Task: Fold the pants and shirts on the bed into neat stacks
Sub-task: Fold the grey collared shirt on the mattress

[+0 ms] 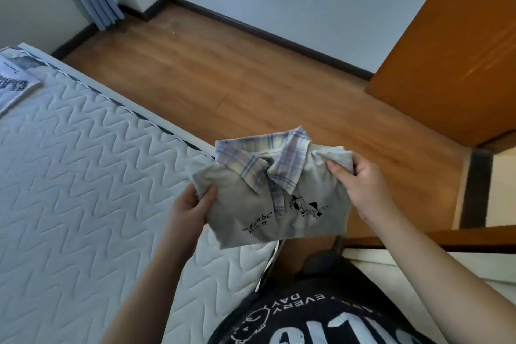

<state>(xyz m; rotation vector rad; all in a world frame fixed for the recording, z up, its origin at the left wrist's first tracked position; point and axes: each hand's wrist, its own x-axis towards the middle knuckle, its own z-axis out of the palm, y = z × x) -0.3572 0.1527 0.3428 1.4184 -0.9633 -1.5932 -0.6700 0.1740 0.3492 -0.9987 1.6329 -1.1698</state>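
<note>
**Folded shirt held off the bed, both hands on its sides**

- The shirt is grey with a plaid collar, a small black print and some lettering on the front. It is already folded into a compact rectangle, collar on top and facing up.
- It hangs in the air over the corner of the bed and the wooden floor, touching neither as far as the view shows.
- The left hand grips the shirt's left edge, thumb on top, fingers hidden underneath.
- The right hand pinches the upper right corner, bunching the cloth there a little.
- Handling, as a judgement: light, soft, limp cloth. It holds its folded shape only while supported from two sides; the lower edge sags slightly between the hands. Held by one corner alone, the layers would likely slide apart and the fold open. Not fragile, not slippery, but loose.
- Best hold: both side edges, fingers under all layers and thumbs pressing from above, so the bundle stays flat. The right hand's corner pinch looks less secure than the left hand's grip.
- Another folded garment, pale with blue lettering, lies on the bed at the far left edge, well apart from the held shirt. That seems the likely place for a stack.
- The collar is the stiffest part and should stay uppermost when the shirt is set down.
</note>
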